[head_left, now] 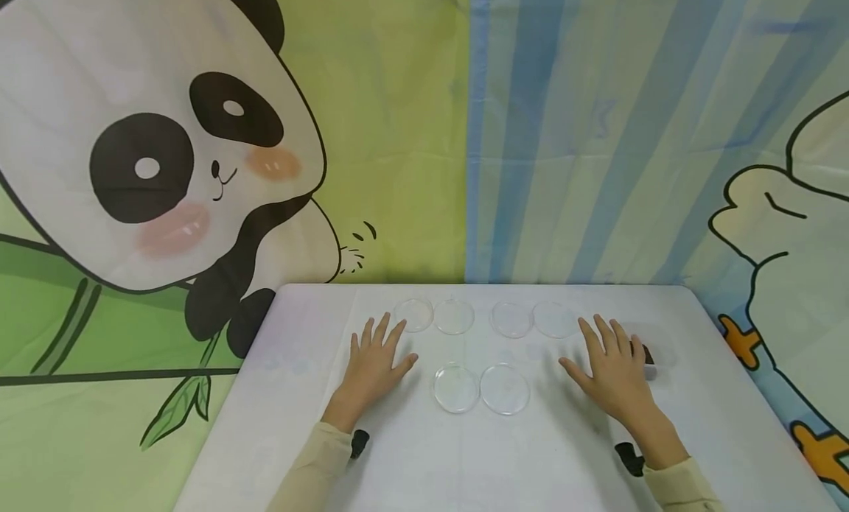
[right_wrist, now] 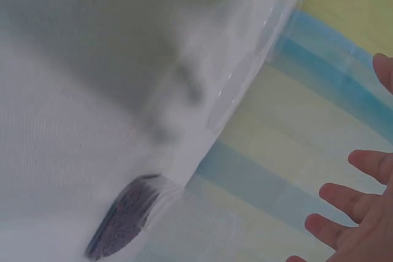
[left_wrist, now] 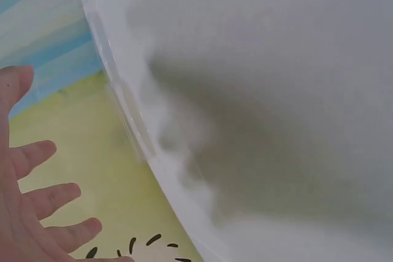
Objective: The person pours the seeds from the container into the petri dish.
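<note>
My left hand (head_left: pixel 374 368) is spread over the left part of the white table (head_left: pixel 424 468), its fingers straight and nothing held. Nearest to its fingertips is a clear round shallow dish (head_left: pixel 414 316), which sits beside a second dish (head_left: pixel 454 317). My right hand (head_left: pixel 613 368) also has its fingers spread, holding nothing. Just beyond its fingertips lies another clear dish (head_left: pixel 556 320), paired with one on its left (head_left: pixel 511 320). Between the hands, closer to me, a front left dish (head_left: pixel 455 388) and a front right dish (head_left: pixel 505 389) lie side by side.
To the right of my right hand is a small block-like item (head_left: pixel 650 370) with a dark face, partly hidden by the fingers. Behind the table's far edge hangs a printed backdrop (head_left: pixel 398 166) with a panda. Black wrist straps (head_left: pixel 629 459) show below the hands.
</note>
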